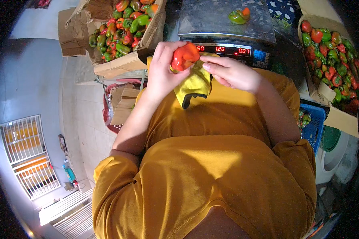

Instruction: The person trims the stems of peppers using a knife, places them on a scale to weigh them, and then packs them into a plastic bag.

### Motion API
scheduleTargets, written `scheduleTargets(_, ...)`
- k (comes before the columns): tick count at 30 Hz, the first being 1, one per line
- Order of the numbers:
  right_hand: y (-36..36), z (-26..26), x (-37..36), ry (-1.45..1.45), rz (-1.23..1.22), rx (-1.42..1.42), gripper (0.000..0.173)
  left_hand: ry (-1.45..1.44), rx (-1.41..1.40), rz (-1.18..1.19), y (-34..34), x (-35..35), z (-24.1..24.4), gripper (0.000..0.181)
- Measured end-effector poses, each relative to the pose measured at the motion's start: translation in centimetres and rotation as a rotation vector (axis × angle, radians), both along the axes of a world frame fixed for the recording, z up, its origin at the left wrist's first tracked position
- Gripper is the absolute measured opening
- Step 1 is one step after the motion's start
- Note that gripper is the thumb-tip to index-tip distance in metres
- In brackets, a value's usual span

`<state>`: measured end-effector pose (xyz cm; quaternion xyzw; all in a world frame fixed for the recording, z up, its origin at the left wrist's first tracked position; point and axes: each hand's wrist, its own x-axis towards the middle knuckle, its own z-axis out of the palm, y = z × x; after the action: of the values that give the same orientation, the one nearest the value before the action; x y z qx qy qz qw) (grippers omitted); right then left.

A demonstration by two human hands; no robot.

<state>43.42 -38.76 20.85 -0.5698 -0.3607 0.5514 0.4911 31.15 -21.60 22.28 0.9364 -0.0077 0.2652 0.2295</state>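
Note:
A glossy red-orange bell pepper (184, 57) is gripped between the fingers and thumb of my left hand (164, 67), in front of the scale. My right hand (234, 73) is just right of it, index finger and thumb pointing at the pepper's lower right side. Whether those fingertips pinch anything is too small to tell. Below the pepper hangs a yellow cloth (194, 85) with a black hem, partly behind both hands. Beyond my hands, a green pepper with an orange patch (238, 17) lies on the metal pan (203, 21) of a digital scale with a lit red display (221, 49).
An open cardboard box (116, 67) of mixed red and green peppers stands at the upper left, another box (342, 119) of peppers at the right. Beneath are a red basket (106, 116) with cardboard and a blue plastic crate (314, 125). A barred window (30, 155) is far left.

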Motion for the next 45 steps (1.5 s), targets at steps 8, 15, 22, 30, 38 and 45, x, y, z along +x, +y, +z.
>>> scheduleTargets(8, -0.6, -0.3, 1.0, 0.089, 0.078, 0.059, 0.051, -0.020, -0.249, 0.022, 0.6, 0.2, -0.6, 0.052)
scheduleTargets(15, -0.4, 0.1, 0.5, 0.065, 0.094, 0.027, 0.048, -0.030, -0.148, 0.022, 0.4, 0.1, -0.6, 0.053)
scheduleTargets(22, -0.4, 0.2, 0.2, 0.079, 0.084, 0.016, 0.046, -0.058, -0.072, 0.014, 0.2, 0.2, 0.0, 0.053)
scheduleTargets(30, 0.0, -0.4, 0.1, 0.079, 0.068, 0.040, 0.040, -0.059, -0.038, 0.035, 0.2, 0.0, -0.1, 0.054)
scheduleTargets(38, -0.1, -0.4, -0.3, 0.343, 0.111, -0.014, 0.048, -0.101, 0.052, 0.010, 0.3, -0.2, -0.3, 0.057)
scheduleTargets(45, 0.0, -1.1, -0.1, 0.824, 0.262, -0.054, 0.055, -0.163, 0.122, 0.003, 0.9, -0.8, -1.2, 0.059)
